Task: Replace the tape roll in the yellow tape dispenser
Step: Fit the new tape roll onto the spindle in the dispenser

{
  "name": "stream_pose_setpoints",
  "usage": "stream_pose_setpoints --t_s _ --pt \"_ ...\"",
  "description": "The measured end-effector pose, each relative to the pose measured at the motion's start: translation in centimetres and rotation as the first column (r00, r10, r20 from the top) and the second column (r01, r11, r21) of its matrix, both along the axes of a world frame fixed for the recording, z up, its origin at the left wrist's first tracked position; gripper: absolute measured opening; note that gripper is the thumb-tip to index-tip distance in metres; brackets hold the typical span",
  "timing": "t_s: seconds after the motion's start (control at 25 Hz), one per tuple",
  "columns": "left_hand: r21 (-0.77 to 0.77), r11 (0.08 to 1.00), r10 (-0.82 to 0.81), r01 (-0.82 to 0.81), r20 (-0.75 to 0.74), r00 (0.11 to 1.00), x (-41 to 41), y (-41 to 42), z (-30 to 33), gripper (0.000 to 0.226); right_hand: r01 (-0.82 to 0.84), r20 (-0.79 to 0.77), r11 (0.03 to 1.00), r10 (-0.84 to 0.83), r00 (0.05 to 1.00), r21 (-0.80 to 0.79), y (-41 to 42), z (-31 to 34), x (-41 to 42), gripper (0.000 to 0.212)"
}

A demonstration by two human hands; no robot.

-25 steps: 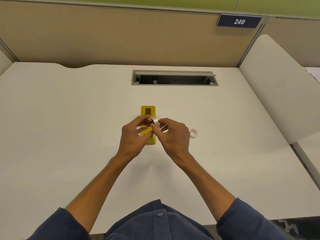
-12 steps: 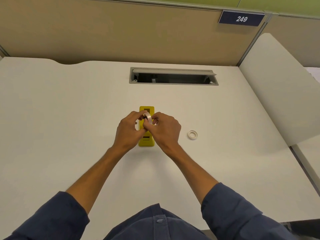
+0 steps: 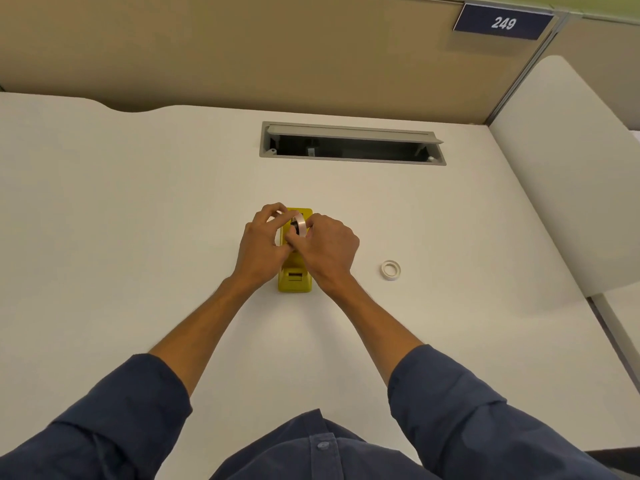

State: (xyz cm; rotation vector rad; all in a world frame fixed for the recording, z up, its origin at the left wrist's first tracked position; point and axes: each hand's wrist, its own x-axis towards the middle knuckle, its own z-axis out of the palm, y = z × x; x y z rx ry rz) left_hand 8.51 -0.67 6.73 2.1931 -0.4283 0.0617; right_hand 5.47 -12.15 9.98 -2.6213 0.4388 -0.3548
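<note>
Risk: tape roll (image 3: 300,226) goes in crooked, hub misses cradle slots; cause, my own fingers blocking view of slot. Second risk: yellow tape dispenser (image 3: 294,271) skids on white desk (image 3: 138,237) if I press off-centre.

My right hand (image 3: 327,249) pinches roll upright on edge, over dispenser's far half. My left hand (image 3: 261,245) curled against dispenser's left side, fingertips at roll; whether clamping roll or only steadying, cannot tell. Both forearms converge from below. Small white roll (image 3: 391,270) lies flat, well apart to right, untouched.
</note>
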Motion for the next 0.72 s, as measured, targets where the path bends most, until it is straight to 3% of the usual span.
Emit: stream_pose_setpoints --t_s 0.72 --pt "0.011 0.994 -0.111 0.112 -0.079 0.991 1.9 1.2 -1.2 0.05 0.019 -0.05 0.999 -0.021 0.999 -0.036 0.4 -1.5 1.5 0.033"
